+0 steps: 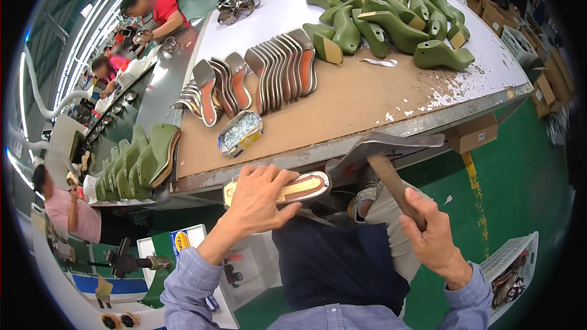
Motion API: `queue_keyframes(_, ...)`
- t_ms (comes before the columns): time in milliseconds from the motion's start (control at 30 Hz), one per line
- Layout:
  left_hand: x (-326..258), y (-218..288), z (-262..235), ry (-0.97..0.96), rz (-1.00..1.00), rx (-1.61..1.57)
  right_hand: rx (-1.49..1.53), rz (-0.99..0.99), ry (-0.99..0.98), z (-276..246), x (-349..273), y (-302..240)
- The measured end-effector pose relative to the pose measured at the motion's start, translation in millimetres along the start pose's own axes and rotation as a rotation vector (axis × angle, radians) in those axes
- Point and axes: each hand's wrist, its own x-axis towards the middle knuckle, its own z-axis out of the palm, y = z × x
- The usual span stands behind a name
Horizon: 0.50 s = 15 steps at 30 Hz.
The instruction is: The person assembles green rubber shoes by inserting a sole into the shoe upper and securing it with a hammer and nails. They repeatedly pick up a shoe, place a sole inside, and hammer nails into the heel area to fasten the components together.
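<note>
My left hand (260, 201) lies over a long insole (309, 187) with a brown face, a cream strip down its middle and a pale rim. Its fingers close on the far edge, and the thumb points toward the rounded end. Whether a last sits beneath the insole is hidden. In my right hand (431, 232), the wooden handle of a hammer (391, 186) is gripped with the fingers wrapped round it. The hammer's broad, dark metal head stands beside the insole's rounded end, just off the table's near edge.
On the worktable (342, 110) stand rows of insoles (281, 70), an open box of small nails (241, 134) and a heap of green shoe lasts (391, 21). More green lasts (137, 162) stand at left. A white basket (510, 269) is on the floor at right. Co-workers sit along the left.
</note>
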Motion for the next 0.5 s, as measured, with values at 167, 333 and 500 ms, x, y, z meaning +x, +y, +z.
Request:
queue_keyframes(167, -3.8, -1.2, 2.0, -0.006, -0.007, 0.005, -0.197, -0.166, 0.061, -18.9, 18.5, -24.0)
queue_keyframes(333, -4.6, -0.1, 1.7, 0.016, 0.015, 0.022, -0.039, -0.277, 0.256, -23.4, 21.0, -33.3)
queue_keyframes(500, -4.1, 0.4, 4.0, -0.023, 0.004, 0.066, -0.26, -0.099, -0.175, -3.7, 40.3, -36.9)
